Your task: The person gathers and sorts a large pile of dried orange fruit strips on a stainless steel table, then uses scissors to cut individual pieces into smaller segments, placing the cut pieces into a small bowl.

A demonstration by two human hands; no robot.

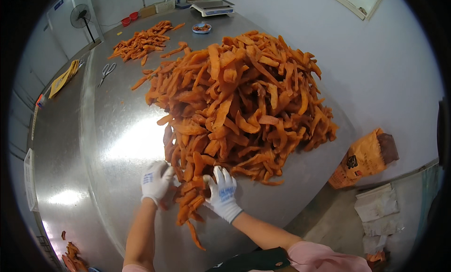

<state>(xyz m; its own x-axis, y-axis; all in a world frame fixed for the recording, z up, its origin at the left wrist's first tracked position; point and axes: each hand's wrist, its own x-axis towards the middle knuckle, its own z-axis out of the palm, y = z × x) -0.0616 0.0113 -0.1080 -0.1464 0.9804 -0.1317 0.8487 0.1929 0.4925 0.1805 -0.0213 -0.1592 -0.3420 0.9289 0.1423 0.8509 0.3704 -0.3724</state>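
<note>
A large heap of dried sweet potato strips [239, 106] covers the middle of the steel table [116, 131]. From its near edge a small spread of loose strips [190, 201] runs towards me. My left hand [156, 180], in a white glove with blue print, is at the left side of this spread, its fingers pointing at the strips. My right hand [222, 191], gloved the same way, lies on the right side with its fingertips at the heap's near edge. Whether either hand grips a strip cannot be made out; the fingertips are partly hidden.
A smaller pile of strips [144, 41] lies at the far left, near scissors [106, 74]. Beyond are a blue dish [201, 28] and a weighing scale [213, 8]. Yellow bags [64, 78] lie by the left edge. An orange sack [363, 159] stands off the right edge, near the wall.
</note>
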